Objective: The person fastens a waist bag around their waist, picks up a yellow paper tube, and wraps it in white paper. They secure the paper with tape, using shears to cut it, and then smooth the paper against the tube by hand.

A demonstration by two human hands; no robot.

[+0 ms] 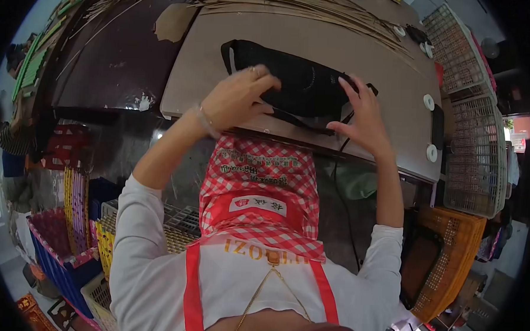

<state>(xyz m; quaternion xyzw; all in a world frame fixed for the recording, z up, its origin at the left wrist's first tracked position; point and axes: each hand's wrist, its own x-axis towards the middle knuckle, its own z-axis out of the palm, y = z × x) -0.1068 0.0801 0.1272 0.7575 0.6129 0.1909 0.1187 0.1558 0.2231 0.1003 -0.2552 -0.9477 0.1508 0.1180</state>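
Note:
A black fabric bag [304,78] with a strap along its near side lies across the tabletop in front of me. My left hand [241,96] hovers at the bag's left part, fingers bent, with a gap between thumb and forefinger. At the bag's right end is my right hand [365,113], its thumb and fingers spread wide around the corner. The right fingertips overlap the bag's edge in this view. A thin black cord [345,198] runs down from the table edge below the right hand.
Long thin strips [295,4] lie along the table's far side. White rings [428,102] sit near the right edge of the brown table [204,74]. Wire baskets [475,154] and an orange crate [450,262] stand at right, a blue bin [59,275] at lower left.

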